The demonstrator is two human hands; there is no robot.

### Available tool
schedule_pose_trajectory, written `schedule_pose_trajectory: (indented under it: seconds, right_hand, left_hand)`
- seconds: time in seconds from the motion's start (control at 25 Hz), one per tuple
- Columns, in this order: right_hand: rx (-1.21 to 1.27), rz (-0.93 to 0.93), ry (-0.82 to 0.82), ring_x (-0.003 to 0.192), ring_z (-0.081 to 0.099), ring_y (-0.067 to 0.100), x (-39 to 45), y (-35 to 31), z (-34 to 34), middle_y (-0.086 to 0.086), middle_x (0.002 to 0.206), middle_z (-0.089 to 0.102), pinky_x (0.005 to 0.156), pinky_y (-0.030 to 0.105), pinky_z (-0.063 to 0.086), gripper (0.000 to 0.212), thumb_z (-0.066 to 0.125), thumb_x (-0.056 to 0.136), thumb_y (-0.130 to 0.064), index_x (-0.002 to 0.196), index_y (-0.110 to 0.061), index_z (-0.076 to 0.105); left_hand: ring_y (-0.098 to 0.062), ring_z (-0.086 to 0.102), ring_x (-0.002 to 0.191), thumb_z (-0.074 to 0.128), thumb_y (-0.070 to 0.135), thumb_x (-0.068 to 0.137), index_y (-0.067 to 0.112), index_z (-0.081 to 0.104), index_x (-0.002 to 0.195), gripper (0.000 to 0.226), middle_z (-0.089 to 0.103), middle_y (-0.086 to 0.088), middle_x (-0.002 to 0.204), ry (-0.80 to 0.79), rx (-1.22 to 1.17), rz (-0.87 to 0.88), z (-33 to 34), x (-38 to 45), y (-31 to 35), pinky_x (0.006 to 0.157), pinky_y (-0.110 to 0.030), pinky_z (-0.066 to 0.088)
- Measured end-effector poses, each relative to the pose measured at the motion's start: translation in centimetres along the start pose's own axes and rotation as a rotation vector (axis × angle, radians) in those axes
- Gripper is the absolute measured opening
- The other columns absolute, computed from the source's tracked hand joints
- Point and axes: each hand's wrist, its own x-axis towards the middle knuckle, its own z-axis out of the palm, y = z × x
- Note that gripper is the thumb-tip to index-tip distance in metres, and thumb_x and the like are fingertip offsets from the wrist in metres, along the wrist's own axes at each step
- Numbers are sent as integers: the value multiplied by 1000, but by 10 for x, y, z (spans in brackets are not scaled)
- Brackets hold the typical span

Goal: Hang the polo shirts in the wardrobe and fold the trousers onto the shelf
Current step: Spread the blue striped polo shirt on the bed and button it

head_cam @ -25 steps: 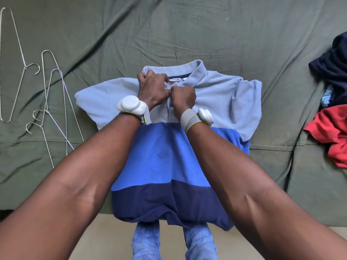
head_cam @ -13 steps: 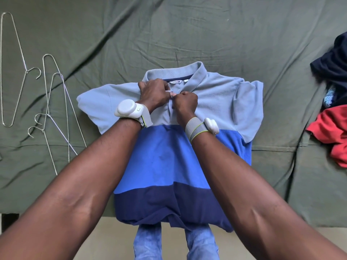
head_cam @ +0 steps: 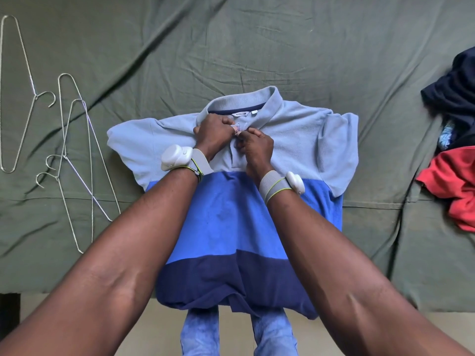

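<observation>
1. A green sheet point(head_cam: 257, 47), creased all over, covers the wide surface on which everything lies; it is soft ground and would likely drag along with any garment pulled across it.

2. The polo shirt point(head_cam: 231, 214), banded pale blue, mid blue and navy, lies flat and face up at the centre of the sheet, collar away from the person and hem hanging over the near edge. It looks light, limp and not slippery; it would sag wherever it is unsupported, so the shoulders or collar seem the best places to lift it.

3. A heap of dark and red clothes point(head_cam: 452, 150) sits at the right edge, well apart from the shirt and not in the way.

4. Three wire hangers point(head_cam: 74, 160) lie to the left, two crossed over each other and one apart; the crossed pair may snag when one is picked up. No wardrobe or shelf is in view.

5. The left hand point(head_cam: 213, 136) and right hand point(head_cam: 257, 147) meet at the placket just below the collar, each with fingers pinched narrowly on the cloth, apparently working a button. Both wrists carry a white device on a band.

6. The button itself is too small and hidden to make out.
</observation>
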Motion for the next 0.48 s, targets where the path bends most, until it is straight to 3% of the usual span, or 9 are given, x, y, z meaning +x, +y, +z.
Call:
schedule_pose_trajectory:
  seconds: [0.16,0.32,0.48]
  right_hand:
    - [48,74,-24,45,45,17,2,-3,-1,13,56,53,42,23,33,17,59,76,3,63,-8,62]
    - [85,119,-80,44,52,16,7,-4,-6,8,62,54,41,22,36,12,53,86,-2,78,-4,61]
    - [89,127,-104,39,52,13,9,-5,-7,11,64,54,37,19,37,13,57,87,3,77,-5,60]
  left_hand:
    - [-16,65,101,76,36,75,25,78,88,17,75,9,94,2,-44,-21,1,1,-4,102,-40,40]
    - [-14,67,75,80,37,58,27,69,63,15,72,10,70,1,-218,-16,2,3,-14,92,-47,51]
    - [-19,69,87,71,36,69,27,69,64,10,75,5,80,47,-171,19,9,-6,-10,93,-45,48]
